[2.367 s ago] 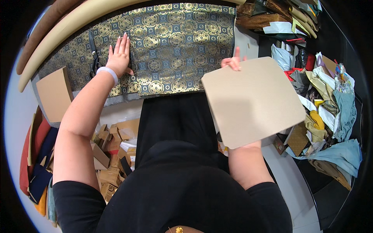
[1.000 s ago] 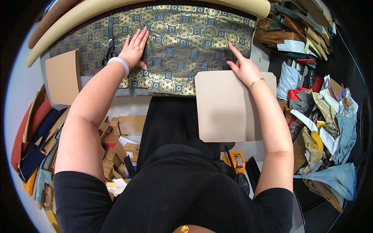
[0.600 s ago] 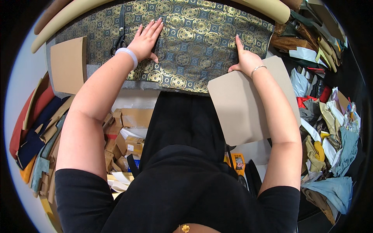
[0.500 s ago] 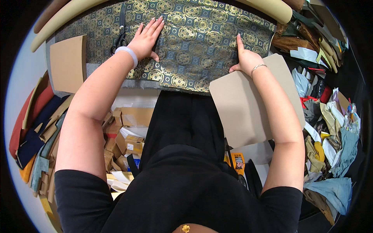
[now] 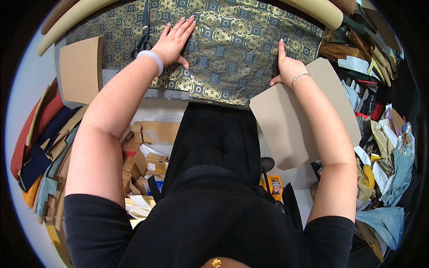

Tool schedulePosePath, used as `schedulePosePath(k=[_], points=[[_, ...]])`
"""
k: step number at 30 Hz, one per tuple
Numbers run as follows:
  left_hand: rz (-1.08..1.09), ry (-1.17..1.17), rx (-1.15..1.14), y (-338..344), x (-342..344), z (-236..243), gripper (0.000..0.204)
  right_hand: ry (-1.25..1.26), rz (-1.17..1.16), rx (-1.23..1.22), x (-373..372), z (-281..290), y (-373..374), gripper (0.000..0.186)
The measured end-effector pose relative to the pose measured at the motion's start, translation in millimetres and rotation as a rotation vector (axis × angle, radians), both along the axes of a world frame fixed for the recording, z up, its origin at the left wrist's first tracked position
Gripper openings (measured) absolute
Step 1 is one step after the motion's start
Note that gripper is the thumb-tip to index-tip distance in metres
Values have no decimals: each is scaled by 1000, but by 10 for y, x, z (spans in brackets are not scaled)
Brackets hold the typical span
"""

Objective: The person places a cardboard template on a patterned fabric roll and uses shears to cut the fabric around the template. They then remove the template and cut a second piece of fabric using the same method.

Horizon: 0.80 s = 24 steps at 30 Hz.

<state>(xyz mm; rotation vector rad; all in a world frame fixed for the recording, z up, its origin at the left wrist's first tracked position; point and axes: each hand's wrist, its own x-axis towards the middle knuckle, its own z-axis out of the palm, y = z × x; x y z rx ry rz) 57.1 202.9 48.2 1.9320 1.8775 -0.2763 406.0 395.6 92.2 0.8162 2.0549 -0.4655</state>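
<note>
A dark blue-grey fabric with gold medallion patterns lies spread across the table in front of me. My left hand rests palm down on it, fingers stretched out and thumb apart. Farther right, my right hand touches the fabric near its right end, with index finger and thumb extended; its other fingers are mostly hidden. Neither hand grips anything. Black-handled scissors lie on the fabric just left of my left hand. Beneath my right wrist and forearm is a beige board with rounded corners, overlapping the fabric's near right edge.
Another tan board sits at the table's left end. Rolls of material line the far edge. Folded pieces are stacked at left, cardboard boxes lie below the table, and scraps and bags heap up at right.
The whole view has shifted slightly, so everything appears a little farther right. Both hands stay at the same places on the fabric.
</note>
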Motion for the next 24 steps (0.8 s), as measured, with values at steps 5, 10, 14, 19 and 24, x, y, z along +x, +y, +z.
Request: schedulePosePath(k=[5,10,14,19,24], points=[[6,-12,13,-5,-12,-30,153,9,-6,-5,-6,-27,-32,162],[7,-30,36,-22,-25,-43,154,11,-7,-54,217,70,-233,160],[18,-67,72,-36,-46,-79,157,41,-86,-60,524,160,-461,148],[17,-105,120,-56,-72,-99,158,76,-79,-115,683,177,-633,136],[21,-127,132,-55,-78,-110,156,53,-69,-112,683,221,-695,130]])
